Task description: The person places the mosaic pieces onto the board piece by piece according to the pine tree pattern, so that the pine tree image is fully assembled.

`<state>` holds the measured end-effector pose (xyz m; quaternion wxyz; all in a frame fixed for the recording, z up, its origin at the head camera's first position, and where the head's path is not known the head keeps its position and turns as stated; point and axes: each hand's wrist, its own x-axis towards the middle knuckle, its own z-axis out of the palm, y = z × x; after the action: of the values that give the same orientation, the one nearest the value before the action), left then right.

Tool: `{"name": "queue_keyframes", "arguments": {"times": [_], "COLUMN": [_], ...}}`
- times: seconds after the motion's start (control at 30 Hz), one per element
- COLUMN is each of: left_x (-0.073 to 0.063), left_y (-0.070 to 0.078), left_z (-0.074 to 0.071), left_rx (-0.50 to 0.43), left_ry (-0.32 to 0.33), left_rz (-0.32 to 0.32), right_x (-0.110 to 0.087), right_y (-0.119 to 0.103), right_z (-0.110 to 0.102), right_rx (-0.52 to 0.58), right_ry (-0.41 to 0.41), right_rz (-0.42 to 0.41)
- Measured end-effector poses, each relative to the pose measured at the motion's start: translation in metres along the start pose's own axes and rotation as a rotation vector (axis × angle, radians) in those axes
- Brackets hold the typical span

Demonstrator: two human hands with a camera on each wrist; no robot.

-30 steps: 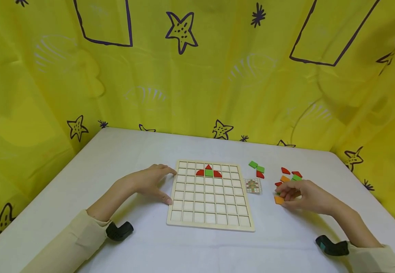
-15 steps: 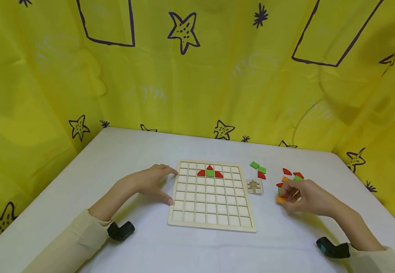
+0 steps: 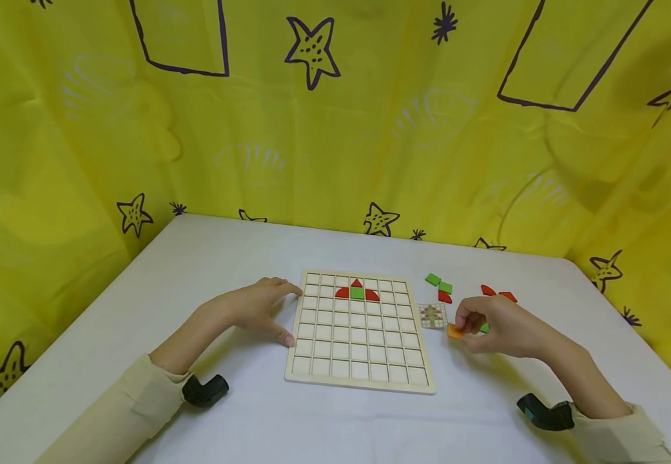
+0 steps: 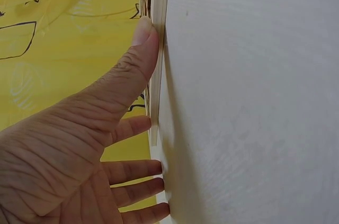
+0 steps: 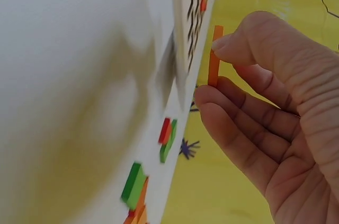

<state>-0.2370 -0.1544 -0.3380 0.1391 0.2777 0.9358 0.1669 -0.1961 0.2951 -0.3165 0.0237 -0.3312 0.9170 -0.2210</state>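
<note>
Take the gridded board (image 3: pixel 358 386) as a dial, twelve at its far edge. The left hand (image 3: pixel 256 309) is at nine, spread wide, thumb and index against the rim, I'd say to stop the board sliding on the white surface (image 3: pixel 254 425). Out at three, the right hand (image 3: pixel 500 325) pinches an orange piece (image 3: pixel 454 331) between thumb and fingertips, clear of the surface, one end jutting out, likely to leave that end unobstructed. A picture card (image 3: pixel 432 315) lies just beside the rim towards half past two, presumably for easy glancing. Near twelve, a red triangle (image 3: pixel 356 283) sits above a green square (image 3: pixel 357 293) flanked by red quarter-rounds (image 3: pixel 342 293), each apparently kept straight by its cell. Loose green pieces (image 3: pixel 433 279) and red pieces (image 3: pixel 488 290) lie around two, handy for that right hand, which hides some
</note>
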Motion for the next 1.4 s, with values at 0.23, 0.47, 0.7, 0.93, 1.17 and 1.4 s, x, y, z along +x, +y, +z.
{"name": "queue_keyframes", "arguments": {"times": [0.23,0.47,0.7,0.93,1.17,1.4], "left_x": [0.000,0.001,0.001,0.002,0.002,0.001], "left_y": [-0.001,-0.002,-0.002,-0.002,-0.002,0.001], "left_z": [0.000,0.003,0.005,0.004,0.004,0.003], "left_rx": [0.006,0.001,0.003,0.003,-0.006,-0.005], "left_ry": [0.012,0.019,0.021,0.027,0.029,0.022], "left_rz": [0.010,0.016,0.026,0.022,0.030,0.008], "right_x": [0.026,0.052,0.073,0.092,0.108,0.124], "right_y": [-0.015,-0.027,-0.034,-0.039,-0.043,-0.047], "right_z": [0.002,0.010,0.017,0.024,0.030,0.040], "right_rx": [0.010,0.049,0.057,0.043,0.051,0.074], "right_ry": [0.002,-0.031,-0.059,-0.086,-0.100,-0.123], "right_rz": [-0.043,-0.081,-0.080,-0.092,-0.121,-0.123]}}
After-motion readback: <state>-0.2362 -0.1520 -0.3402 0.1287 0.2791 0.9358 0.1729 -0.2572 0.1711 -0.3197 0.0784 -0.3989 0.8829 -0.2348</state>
